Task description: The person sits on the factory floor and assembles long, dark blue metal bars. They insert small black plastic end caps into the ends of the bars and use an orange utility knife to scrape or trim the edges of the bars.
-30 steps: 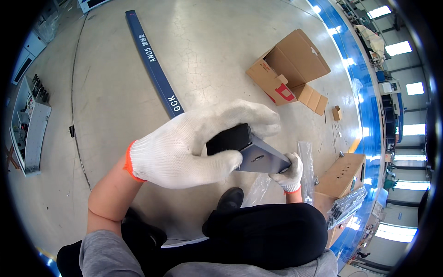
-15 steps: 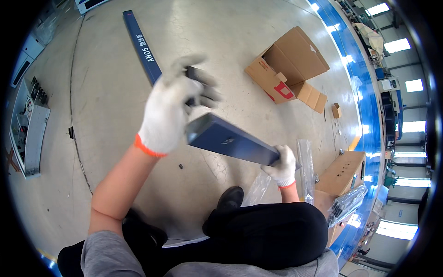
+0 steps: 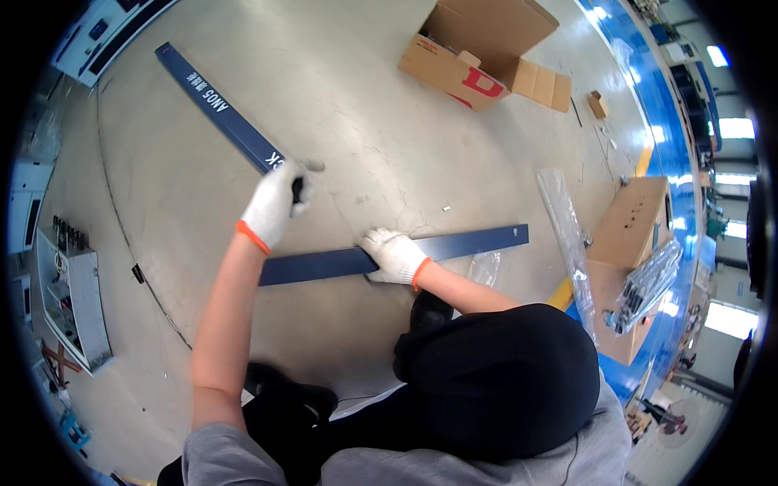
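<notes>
A long dark blue metal bar (image 3: 470,243) lies crosswise in front of me, low over the floor or on it. My right hand (image 3: 397,257), in a white glove with an orange cuff, grips it near its middle. My left hand (image 3: 275,202), gloved the same way, is curled around a small black object (image 3: 297,190) whose kind I cannot make out. That hand is raised over the bar's left part and is slightly blurred. Beyond it, a second dark blue bar (image 3: 215,109) with white lettering lies slanting on the floor, its near end partly hidden by my left hand.
An open cardboard box (image 3: 454,69) stands at the far right. Clear plastic wrapping (image 3: 563,235) lies right of the bar, beside another carton (image 3: 628,215) bearing bagged parts (image 3: 648,283). A grey metal cabinet (image 3: 77,300) is at the left, near a dark cable (image 3: 117,211).
The held bar has swung from a tilted, raised position to lying crosswise. My right hand has shifted from its right end to its middle. My left hand keeps the black object; the view has shifted.
</notes>
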`<state>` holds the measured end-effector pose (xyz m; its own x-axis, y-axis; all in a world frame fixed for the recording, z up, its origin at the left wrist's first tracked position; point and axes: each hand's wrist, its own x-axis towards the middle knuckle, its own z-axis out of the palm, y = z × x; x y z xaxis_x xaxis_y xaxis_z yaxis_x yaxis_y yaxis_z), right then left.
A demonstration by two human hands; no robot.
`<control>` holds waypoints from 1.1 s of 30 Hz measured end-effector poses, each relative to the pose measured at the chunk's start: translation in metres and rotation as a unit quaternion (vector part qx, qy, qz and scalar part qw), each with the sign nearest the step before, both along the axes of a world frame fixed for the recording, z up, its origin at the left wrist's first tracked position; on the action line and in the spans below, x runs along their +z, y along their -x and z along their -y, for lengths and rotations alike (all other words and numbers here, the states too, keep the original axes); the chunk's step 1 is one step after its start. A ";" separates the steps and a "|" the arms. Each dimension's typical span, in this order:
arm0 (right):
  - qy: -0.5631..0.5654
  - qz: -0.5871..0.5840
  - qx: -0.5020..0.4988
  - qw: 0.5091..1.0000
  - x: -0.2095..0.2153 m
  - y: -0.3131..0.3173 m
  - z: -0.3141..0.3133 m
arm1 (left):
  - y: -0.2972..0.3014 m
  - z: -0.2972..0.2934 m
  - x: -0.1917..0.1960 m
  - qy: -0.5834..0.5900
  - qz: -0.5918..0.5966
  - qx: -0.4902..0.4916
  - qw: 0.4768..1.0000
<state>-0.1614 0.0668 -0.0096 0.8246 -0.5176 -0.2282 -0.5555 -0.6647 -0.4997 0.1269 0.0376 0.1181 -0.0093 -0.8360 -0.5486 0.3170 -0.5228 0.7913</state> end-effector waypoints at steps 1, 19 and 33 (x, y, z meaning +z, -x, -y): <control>-0.001 0.022 0.003 1.000 -0.005 -0.002 -0.004 | 0.015 -0.001 -0.012 -0.043 0.004 -0.002 0.999; -0.125 0.136 -0.368 0.911 0.021 0.066 0.009 | 0.165 -0.058 -0.110 -0.047 0.026 -0.212 0.976; 0.042 0.086 -0.838 0.537 -0.049 0.378 0.031 | 0.201 -0.058 -0.139 0.239 0.567 -0.479 0.626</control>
<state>-0.5392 0.0357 -0.0587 -0.8110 -0.5678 -0.1409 -0.3585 0.6727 -0.6473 -0.0741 0.0959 -0.0207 -0.4627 -0.8162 -0.3461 -0.8686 0.3393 0.3611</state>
